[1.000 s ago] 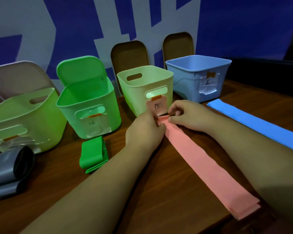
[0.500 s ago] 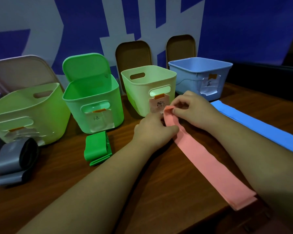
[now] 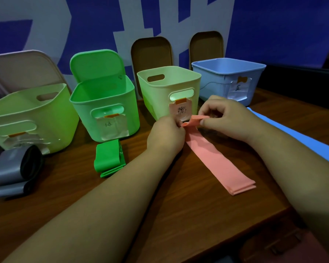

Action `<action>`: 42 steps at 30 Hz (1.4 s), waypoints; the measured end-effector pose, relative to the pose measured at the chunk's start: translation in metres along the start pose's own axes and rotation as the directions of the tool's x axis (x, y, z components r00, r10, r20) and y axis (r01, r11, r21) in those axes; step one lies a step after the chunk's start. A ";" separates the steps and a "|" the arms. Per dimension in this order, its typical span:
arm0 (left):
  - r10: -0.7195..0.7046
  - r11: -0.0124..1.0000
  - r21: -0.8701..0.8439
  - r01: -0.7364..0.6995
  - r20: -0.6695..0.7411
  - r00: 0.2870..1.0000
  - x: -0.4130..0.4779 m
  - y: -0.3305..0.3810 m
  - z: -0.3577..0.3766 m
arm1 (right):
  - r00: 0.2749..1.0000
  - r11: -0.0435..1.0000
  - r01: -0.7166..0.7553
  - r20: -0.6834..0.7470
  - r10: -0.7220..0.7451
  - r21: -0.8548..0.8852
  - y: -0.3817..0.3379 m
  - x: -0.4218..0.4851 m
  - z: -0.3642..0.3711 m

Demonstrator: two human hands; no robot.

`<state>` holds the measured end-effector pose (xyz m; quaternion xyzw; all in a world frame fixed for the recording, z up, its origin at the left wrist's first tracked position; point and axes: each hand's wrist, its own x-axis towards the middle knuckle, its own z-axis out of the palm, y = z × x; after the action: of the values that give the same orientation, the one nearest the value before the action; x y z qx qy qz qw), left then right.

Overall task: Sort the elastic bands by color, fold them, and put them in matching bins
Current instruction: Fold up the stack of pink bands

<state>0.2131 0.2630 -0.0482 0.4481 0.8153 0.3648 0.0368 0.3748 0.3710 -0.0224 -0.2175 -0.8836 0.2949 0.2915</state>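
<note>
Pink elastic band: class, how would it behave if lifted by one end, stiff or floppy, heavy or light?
Probably floppy: the pink elastic band curls softly where the left hand and right hand pinch its far end. Likely light: fingers alone hold up that end. Lying flat, it seems unlikely to roll.

Dim blue-and-white wall (image 3: 46, 25) behind wooden table (image 3: 179, 215).

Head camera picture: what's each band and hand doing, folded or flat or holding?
pink band: far end lifted and bent over, rest flat on table
left hand: pinches pink band's end
right hand: pinches pink band's end
green band: folded, lying on table
grey band: loosely folded, on table
blue band: flat, unfolded
</note>
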 end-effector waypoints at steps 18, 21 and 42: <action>0.108 0.993 -0.057 -0.104 0.073 0.991 -0.003 -0.014 -0.012 | 0.977 0.999 -0.045 0.209 0.049 -0.023 0.000 -0.005 -0.006; 0.087 0.991 -0.106 -0.082 0.045 0.995 -0.001 -0.016 -0.010 | 0.971 0.998 -0.059 0.232 0.051 0.031 -0.002 -0.006 -0.008; 0.017 0.972 -0.233 0.043 0.251 0.968 0.000 -0.019 -0.029 | 0.898 0.993 -0.081 0.426 0.110 -0.086 0.001 -0.008 -0.009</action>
<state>0.1886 0.2401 -0.0393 0.4778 0.7578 0.3992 0.1953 0.3868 0.3711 -0.0200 -0.1999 -0.9237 0.3199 0.0675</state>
